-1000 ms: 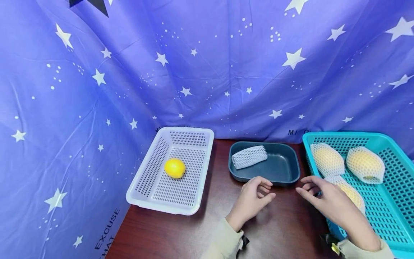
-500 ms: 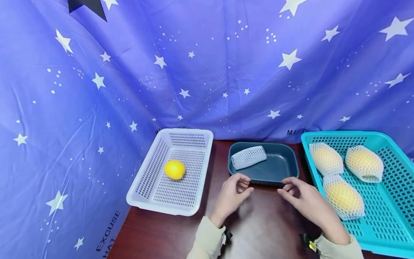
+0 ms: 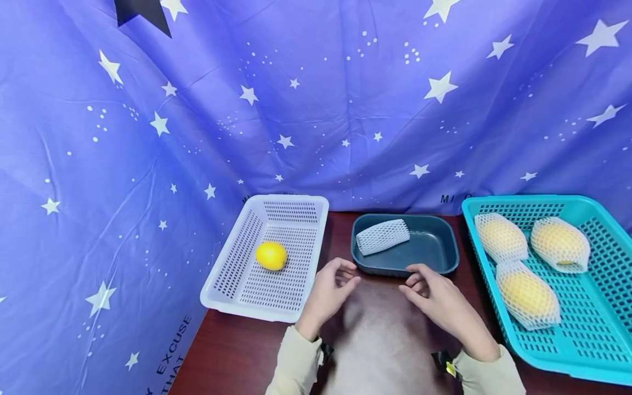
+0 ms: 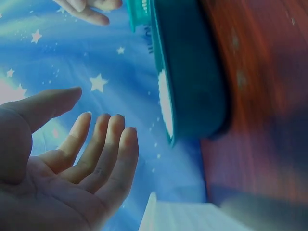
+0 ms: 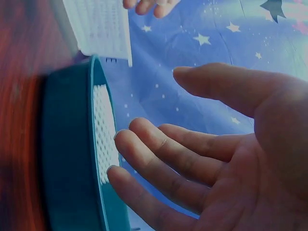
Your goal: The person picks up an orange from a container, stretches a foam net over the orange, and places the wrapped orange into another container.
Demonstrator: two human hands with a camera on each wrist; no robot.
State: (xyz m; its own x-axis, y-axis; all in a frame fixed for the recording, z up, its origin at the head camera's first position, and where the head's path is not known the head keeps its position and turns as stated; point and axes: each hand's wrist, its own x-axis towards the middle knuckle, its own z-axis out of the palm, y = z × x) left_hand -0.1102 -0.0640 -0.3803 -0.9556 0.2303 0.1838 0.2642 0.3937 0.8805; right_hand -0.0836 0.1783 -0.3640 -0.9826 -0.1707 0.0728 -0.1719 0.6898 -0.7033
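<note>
My left hand (image 3: pixel 326 293) hovers over the table between the white basket and the dark tray, its fingers loosely bent around nothing. Just in front of the tray's near right side is my right hand (image 3: pixel 439 302), also holding nothing; the right wrist view shows its relaxed fingers (image 5: pixel 163 168) apart from the thumb. Inside the dark blue-green tray (image 3: pixel 429 249) lies a white foam net sleeve (image 3: pixel 382 237), on the left. A bare yellow fruit, like a lemon or mango (image 3: pixel 271 255), lies in the white basket (image 3: pixel 237 307).
At the right stands a turquoise basket (image 3: pixel 592 329) with three yellow fruits in white foam nets, among them a netted fruit (image 3: pixel 528 294) at the near left. A blue star-patterned curtain (image 3: pixel 316 99) hangs behind and left of the brown table (image 3: pixel 380 340).
Both hands have moved left, away from the turquoise basket, uncovering the nearest netted fruit. The fruits, the foam sleeve and the containers stay put; the head view shifts slightly.
</note>
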